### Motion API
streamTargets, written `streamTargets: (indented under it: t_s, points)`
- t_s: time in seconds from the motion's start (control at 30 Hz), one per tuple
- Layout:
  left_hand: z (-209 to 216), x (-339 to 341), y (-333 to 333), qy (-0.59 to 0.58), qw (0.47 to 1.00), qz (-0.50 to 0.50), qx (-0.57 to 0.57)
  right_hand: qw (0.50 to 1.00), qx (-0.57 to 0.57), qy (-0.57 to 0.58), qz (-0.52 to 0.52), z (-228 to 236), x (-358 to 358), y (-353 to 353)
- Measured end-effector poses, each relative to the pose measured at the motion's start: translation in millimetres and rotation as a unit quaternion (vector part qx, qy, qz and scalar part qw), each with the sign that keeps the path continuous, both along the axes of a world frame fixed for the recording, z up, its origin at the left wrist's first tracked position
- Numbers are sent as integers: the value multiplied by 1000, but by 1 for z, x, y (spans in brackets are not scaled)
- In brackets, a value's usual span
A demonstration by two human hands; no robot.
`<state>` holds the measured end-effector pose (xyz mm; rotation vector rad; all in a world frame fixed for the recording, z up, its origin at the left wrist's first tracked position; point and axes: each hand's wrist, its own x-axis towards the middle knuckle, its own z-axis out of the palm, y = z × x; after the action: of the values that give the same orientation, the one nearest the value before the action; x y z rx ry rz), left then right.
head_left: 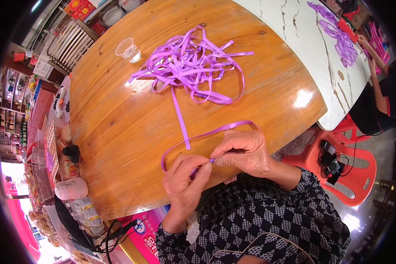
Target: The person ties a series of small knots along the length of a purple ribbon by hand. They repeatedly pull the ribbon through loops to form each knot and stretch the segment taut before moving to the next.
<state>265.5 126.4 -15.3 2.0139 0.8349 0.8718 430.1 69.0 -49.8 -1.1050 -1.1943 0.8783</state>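
Observation:
Close to the near edge of the wooden table, my left hand (184, 181) and my right hand (247, 155) meet fingertip to fingertip. Each pinches a purple ribbon strap (224, 127), which loops up from the left hand across to behind the right. A small darker purple piece (211, 161) shows between the thumbs and fingers; its exact form is mostly hidden. Beyond the hands lies a tangled heap of purple straps (180, 66), several with darker joined sections. One loose strap end (180, 121) hangs from the heap toward my hands.
The wooden table (119, 114) bears a clear plastic cup (132, 54). A white marbled table (281, 17) adjoins at right, with more purple straps (339, 39) and another person's hands (367, 48). A red stool (358, 176) holds black cables. Packages and a pink-white container (71, 189) line the left.

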Motion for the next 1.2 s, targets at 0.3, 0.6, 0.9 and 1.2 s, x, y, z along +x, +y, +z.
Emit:
streamTargets:
  t_s: [0.3,0.6,0.9,1.2]
  points:
    - [-18,-10,2,-144,948,-16,-282,999,14,-29,-28,-2,-3,-2]
    - [-26,-11,0,-210,910,-3,-358,1000,-18,-19,-17,5,-6,-6]
    - [-23,-9,-1,-105,974,10,-201,998,11,-65,-26,2,-5,-3]
    - [-23,-7,-3,-107,965,35,-239,994,-80,76,-1,-3,-9,0]
